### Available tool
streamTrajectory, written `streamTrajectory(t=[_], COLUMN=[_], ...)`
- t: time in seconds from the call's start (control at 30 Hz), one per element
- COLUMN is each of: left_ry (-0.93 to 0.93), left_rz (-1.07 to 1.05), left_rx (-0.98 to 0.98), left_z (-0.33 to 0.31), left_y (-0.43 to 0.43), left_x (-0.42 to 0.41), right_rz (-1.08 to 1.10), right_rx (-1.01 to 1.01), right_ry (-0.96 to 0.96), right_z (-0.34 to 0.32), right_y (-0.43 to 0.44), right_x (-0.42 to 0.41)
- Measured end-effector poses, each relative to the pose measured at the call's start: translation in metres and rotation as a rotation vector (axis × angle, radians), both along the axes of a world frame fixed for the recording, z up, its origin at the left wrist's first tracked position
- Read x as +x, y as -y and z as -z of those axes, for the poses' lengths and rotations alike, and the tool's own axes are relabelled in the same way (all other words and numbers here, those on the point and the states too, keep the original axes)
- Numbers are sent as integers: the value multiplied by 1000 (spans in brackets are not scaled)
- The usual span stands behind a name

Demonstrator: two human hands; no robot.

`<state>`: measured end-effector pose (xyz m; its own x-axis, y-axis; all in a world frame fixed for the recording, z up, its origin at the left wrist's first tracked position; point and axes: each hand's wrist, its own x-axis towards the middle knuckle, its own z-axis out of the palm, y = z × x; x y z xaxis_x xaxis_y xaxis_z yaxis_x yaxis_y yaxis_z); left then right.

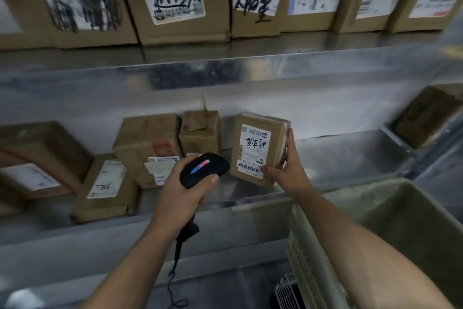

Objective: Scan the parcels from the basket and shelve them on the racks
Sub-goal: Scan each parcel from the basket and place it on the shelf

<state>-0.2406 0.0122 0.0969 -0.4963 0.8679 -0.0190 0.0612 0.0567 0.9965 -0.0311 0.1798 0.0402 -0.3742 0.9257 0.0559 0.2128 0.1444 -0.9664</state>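
Steel racking all round, and nearest us a grey plastic basket (413,221) sits low on the right. The left hand (175,198) wraps a black corded barcode scanner (204,169), its light glowing. The right hand (288,171) grips a small brown cardboard parcel (258,148) tilted at the lower metal shelf (345,156), thumb right by the barcode. Danger: that thumb could block the read, or the leaning parcel could topple forward on release. Large cardboard boxes (180,0) line the tier above.

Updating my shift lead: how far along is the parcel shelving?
Done: several brown cardboard parcels sit on the metal rack shelf. In hand: left hand grips the black handheld scanner, right hand holds a small brown labelled parcel. Remaining: unclear; the beige plastic basket hides its contents.
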Motion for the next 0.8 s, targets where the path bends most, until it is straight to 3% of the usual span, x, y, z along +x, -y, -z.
streamTrajectory(t=[0.23, 0.8], left_ry=[23, 49], left_rz=[-122, -222], left_rx=[8, -25], left_z=[2, 4], left_y=[-5, -11], left_x=[-4, 0], right_rz=[-121, -25], right_rx=[27, -92], right_ry=[44, -9], right_z=[17, 39], right_y=[-20, -53], right_x=[-15, -47])
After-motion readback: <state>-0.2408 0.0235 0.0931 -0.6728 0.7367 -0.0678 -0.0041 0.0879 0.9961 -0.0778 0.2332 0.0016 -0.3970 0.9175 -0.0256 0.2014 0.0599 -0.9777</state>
